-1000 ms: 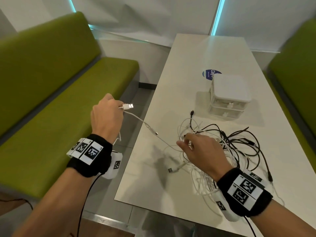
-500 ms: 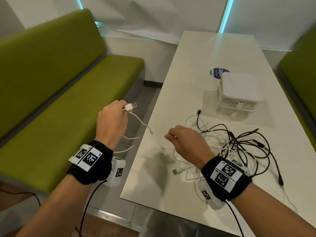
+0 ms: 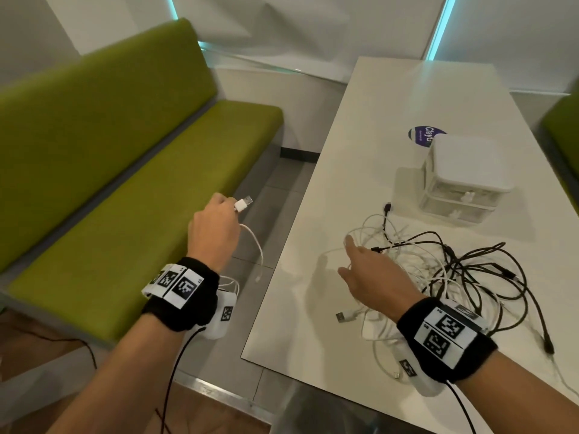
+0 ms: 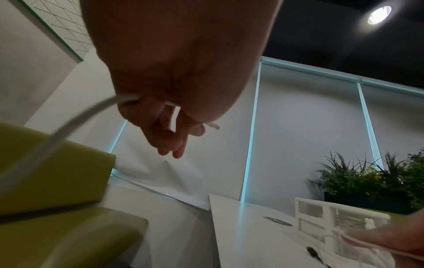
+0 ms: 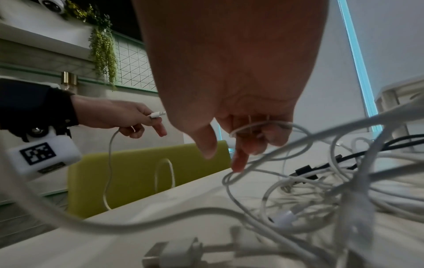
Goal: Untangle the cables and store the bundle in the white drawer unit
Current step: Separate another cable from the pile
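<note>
Your left hand (image 3: pixel 213 233) pinches the freed white cable (image 3: pixel 254 245) by its stiff USB plug (image 3: pixel 243 203); right hand (image 3: pixel 369 277), fingers loose, reaches the floppy, snag-prone tangle (image 3: pixel 454 277). Grab plugs, not loops.

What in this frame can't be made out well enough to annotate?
- Contents of the white drawer unit: fronts too small and hazy in the head view, cut off by the edge in the right wrist view.
- Right hand grip on a white loop: blurred in the right wrist view, hidden by its back in the head view.
- How the cable tangle knots: strands overlap; near ones blurred.
</note>
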Demonstrator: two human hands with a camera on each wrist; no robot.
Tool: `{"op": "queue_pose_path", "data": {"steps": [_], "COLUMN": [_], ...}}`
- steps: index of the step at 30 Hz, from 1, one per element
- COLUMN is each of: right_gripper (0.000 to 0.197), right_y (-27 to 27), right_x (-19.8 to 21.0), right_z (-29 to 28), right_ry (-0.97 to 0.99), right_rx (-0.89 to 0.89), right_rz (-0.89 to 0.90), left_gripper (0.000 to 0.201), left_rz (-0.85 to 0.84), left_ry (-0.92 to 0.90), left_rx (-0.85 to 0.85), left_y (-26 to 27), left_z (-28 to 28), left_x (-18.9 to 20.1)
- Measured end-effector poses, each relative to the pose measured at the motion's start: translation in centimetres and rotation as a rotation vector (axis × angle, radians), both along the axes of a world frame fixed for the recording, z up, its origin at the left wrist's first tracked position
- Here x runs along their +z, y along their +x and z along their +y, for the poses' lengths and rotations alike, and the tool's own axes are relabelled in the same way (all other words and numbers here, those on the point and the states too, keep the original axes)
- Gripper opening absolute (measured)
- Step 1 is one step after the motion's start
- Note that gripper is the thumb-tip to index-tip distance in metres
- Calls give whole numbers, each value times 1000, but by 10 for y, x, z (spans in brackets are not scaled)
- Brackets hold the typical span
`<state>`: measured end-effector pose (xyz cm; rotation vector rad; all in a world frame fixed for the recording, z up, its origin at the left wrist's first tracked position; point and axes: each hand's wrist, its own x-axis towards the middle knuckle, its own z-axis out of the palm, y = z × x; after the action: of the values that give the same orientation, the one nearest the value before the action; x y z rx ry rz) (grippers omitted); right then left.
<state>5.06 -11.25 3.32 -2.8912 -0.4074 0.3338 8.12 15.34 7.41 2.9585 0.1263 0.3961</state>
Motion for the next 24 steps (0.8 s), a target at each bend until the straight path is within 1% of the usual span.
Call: {"op": "queue_pose_path", "data": {"steps": [2, 5, 7, 9, 10, 13, 16, 18, 20, 21, 24], "right_gripper": [71, 73, 64, 50, 47, 40, 24, 17, 16, 18, 24], "right_y": [-1, -5, -9, -13, -15, -20, -24, -25, -25, -25, -24], "right_x": [-1, 1, 3, 4, 4, -1, -6, -9, -11, -11, -8], "right_z": [-3, -9, -12, -15, -17, -21, -22, -22, -25, -27, -36], "right_ry": [-20, -21, -14, -53, -79, -142, -154, -143, -90, -35, 214], "right_rx": [15, 89, 185, 270, 297, 321, 314, 303, 283, 262, 145], "right_rz": [-1, -23, -42, -38, -25, 36, 35, 32, 19, 7, -94], "left_gripper": [18, 20, 21, 24, 25, 28, 29, 30, 31, 33, 44], "left_rz": [-3, 49, 111, 173, 198, 248, 276, 288, 305, 313, 308], "left_ry": [-34, -155, -261, -336, -364, -425, -426, -416, -458, -521, -798], "left_rx": [-29, -100, -160, -229, -251, -265, -291, -308, -321, -326, -359], "left_y": [1, 1, -2, -8, -11, -20, -23, -25, -26, -27, -29], "left_z": [-4, -18, -34, -53, -61, -81, -94, -103, -111, -113, -123], "left_x": [-1, -2, -3, -4, -5, -8, -11, -12, -15, -17, -22]}}
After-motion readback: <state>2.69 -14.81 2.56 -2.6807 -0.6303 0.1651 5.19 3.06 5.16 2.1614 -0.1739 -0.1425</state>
